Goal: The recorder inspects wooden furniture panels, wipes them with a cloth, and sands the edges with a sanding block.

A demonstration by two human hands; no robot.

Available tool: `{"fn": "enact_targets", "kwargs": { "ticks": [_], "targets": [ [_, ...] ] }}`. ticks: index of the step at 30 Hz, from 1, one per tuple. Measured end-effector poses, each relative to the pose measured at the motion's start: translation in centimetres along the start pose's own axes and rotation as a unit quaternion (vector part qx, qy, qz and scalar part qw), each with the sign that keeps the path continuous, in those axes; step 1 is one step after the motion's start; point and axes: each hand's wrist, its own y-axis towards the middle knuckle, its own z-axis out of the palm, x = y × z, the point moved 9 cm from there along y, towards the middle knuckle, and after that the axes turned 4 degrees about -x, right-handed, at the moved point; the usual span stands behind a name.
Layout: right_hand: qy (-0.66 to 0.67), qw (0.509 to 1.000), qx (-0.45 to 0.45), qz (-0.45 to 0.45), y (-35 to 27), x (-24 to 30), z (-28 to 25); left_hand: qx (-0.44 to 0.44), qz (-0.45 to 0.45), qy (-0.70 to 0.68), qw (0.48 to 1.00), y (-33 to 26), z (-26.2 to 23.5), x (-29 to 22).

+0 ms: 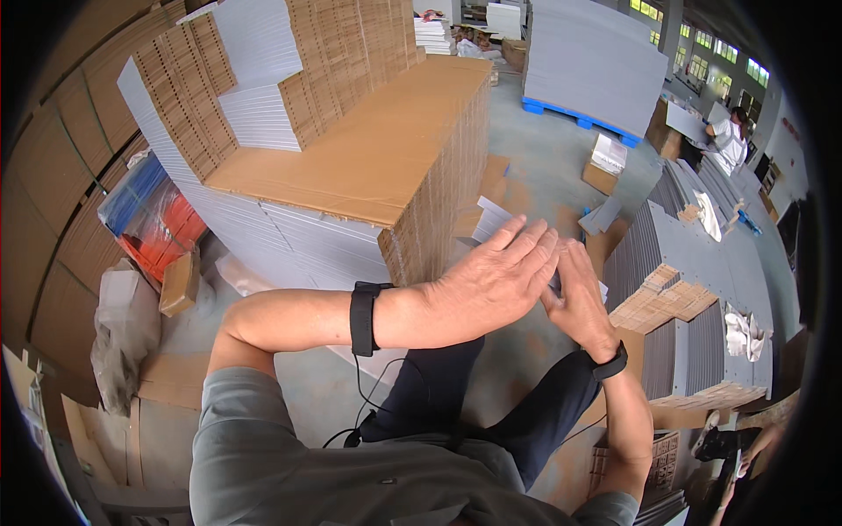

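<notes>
My left hand (pixel 500 273) reaches across in front of me, back of the hand up, its fingers stretched out and their tips against my right hand. My right hand (pixel 576 296) is bent, its thumb toward the left fingers. A small greyish thing shows between the hands, mostly hidden; its kind cannot be made out. Behind the left fingers a pale strip (pixel 491 217) sticks out, and a sliver of white shows beside the right hand. Whether these belong together is hidden. A black band (pixel 362 317) is on my left wrist, another (pixel 611 361) on my right.
A large stack of white-and-brown boards (pixel 368 171) rises ahead and left. To the right stand stacks of grey boards (pixel 693 254) with crumpled white cloth (pixel 744 333). A blue pallet (pixel 579 120) carries a tall grey stack. One person (pixel 728 140) is far right; another's arms show lower right.
</notes>
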Motion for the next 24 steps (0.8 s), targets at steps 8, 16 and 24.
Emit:
{"fn": "enact_targets", "kwargs": {
  "ticks": [8, 16, 24],
  "targets": [
    [0.002, 0.986, 0.137, -0.093, 4.5, 7.1, -2.5, 0.175, -0.090, -0.204, 0.959, -4.0, 2.0, 4.7],
    [-0.017, 0.981, -0.079, -0.178, 9.0, 12.0, -10.2, 0.153, -0.436, -0.431, 0.775, -12.9, -2.6, 11.4],
    [0.195, 0.967, -0.117, 0.116, 4.3, -0.9, -6.3, -0.166, -0.702, -0.489, 0.490, -22.6, -3.5, 26.7]
  ]
}}
